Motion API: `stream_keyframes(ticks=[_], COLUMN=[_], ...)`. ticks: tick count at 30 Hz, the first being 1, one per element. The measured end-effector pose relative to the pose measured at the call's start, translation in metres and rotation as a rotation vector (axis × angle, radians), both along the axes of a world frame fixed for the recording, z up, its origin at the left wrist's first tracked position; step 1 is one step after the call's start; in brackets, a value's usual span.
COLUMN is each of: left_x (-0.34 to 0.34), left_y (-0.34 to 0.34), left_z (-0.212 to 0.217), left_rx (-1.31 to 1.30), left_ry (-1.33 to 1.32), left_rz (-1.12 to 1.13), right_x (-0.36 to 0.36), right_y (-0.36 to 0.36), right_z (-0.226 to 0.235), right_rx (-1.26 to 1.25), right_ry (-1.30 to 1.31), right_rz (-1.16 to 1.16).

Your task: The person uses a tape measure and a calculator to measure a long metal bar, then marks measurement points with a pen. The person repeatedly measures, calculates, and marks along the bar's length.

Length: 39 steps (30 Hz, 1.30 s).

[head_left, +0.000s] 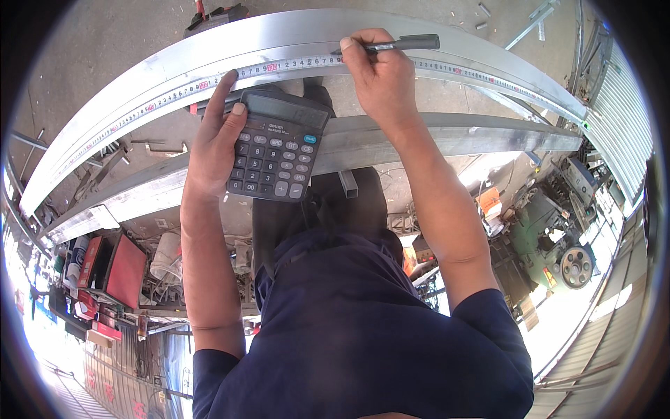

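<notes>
A long silvery metal profile (pixel 279 33) crosses in front of me, bowed by the lens. Along its near edge lies a white tape measure (pixel 301 63) with black and red markings. My left hand (pixel 211 150) grips a dark desk calculator (pixel 273 155) by its left side, thumb on top, while its index finger stretches onto the tape. In my right hand (pixel 382 78) a black marker pen (pixel 417 42) is pinched, lying nearly sideways. Its left end is close to the tape, beside my thumb; whether it touches the metal I cannot tell.
Nearer to me runs a second metal bar (pixel 447 143), with a short square tube end (pixel 347 184) below it. A red box (pixel 125 271) and a white bucket (pixel 167 253) stand at left. Green machinery with a handwheel (pixel 576 267) stands at right. Metal offcuts lie on the concrete floor (pixel 447 17).
</notes>
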State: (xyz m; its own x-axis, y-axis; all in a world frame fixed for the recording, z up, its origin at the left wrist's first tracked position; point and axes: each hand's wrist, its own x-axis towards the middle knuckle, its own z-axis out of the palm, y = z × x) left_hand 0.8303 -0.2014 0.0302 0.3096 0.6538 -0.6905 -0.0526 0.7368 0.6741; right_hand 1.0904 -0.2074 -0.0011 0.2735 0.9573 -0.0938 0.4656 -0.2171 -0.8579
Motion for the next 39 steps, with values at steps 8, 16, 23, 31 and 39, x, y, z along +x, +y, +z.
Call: stream_keyframes(ticks=[8, 16, 23, 31, 39], left_x=[0.0, -0.001, -0.003, -0.001, -0.002], left_y=[0.0, -0.001, -0.002, -0.005, -0.029], left_z=[0.0, -0.001, -0.005, 0.012, 0.051], left_rx=[0.014, 0.013, -0.009, -0.05, -0.128], left_ry=[0.006, 0.013, -0.02, -0.102, -0.151], left_rz=[-0.003, -0.01, 0.009, 0.102, 0.223], right_x=[-0.001, -0.001, 0.003, 0.008, -0.038], right_y=[0.0, 0.001, 0.0, -0.012, -0.118], right_z=[-0.001, -0.001, 0.006, 0.044, 0.115], right_rx=[0.018, 0.017, -0.061, -0.047, -0.338], right_ry=[0.008, -0.003, 0.159, 0.409, 0.592], right_rz=[-0.013, -0.005, -0.105, -0.173, -0.024])
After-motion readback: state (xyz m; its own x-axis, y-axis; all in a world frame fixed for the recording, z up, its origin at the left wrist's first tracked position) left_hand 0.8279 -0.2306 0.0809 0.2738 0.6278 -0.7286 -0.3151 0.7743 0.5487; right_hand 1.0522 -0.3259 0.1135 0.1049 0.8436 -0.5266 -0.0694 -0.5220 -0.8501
